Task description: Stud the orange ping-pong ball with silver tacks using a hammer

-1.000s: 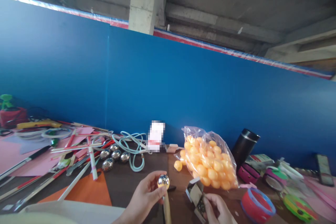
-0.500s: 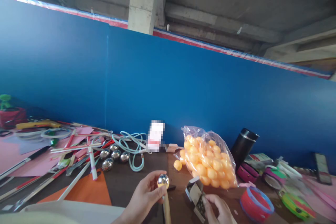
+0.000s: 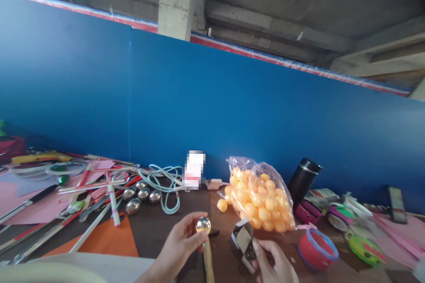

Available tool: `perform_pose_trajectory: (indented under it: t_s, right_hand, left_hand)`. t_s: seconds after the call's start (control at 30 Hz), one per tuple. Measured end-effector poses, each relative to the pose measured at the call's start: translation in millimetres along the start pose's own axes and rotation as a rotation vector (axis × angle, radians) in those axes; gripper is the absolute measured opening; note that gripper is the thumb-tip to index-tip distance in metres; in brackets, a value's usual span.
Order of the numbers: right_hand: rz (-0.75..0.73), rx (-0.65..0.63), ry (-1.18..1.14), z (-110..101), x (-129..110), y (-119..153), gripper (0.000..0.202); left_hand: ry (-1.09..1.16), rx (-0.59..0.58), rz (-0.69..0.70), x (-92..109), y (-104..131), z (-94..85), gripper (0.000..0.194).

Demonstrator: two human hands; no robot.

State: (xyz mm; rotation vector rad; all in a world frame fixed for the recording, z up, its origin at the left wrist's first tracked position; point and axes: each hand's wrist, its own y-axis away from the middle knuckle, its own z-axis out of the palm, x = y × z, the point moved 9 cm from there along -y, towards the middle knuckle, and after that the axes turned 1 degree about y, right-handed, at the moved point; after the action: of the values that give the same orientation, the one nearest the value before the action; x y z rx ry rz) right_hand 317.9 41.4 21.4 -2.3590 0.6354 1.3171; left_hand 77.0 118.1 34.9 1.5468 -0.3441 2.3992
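Observation:
Between the thumb and fingers of my left hand (image 3: 182, 242) is a shiny silver ball (image 3: 203, 225). Just below the ball, a wooden handle (image 3: 208, 260) runs toward the table's near edge, with a dark end beside the ball. My right hand (image 3: 274, 261) has its thumb and fingers at the lower right side of a small open box (image 3: 245, 243) with raised flaps. Small dark pieces show inside the box by the fingertips; whether the fingers pinch one is hidden.
Behind the hands lies a clear bag of orange balls (image 3: 262, 201), with a loose orange ball (image 3: 222, 205) beside it. Silver balls (image 3: 143, 193), light blue cord (image 3: 169, 203) and sticks are at left. A black bottle (image 3: 303, 181) and red tape roll (image 3: 318, 250) are at right.
The whole view has shifted slightly, so table items appear a little further left and up. Both hands keep nearly the same places, at the ball and at the box.

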Motion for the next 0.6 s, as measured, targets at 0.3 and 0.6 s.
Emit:
perform_pose_trajectory:
  t_s: [0.3,0.6]
  right_hand:
    - [0.05,-0.002,-0.261,1,-1,1,0.044]
    - [-0.02,-0.105,-0.349,29,-11,14,0.049]
  left_hand:
    - [-0.005,0.002,-0.02,-1,0,-0.7,0.047]
    - [0.075,-0.013,-0.072,0,3,4.9,0.049]
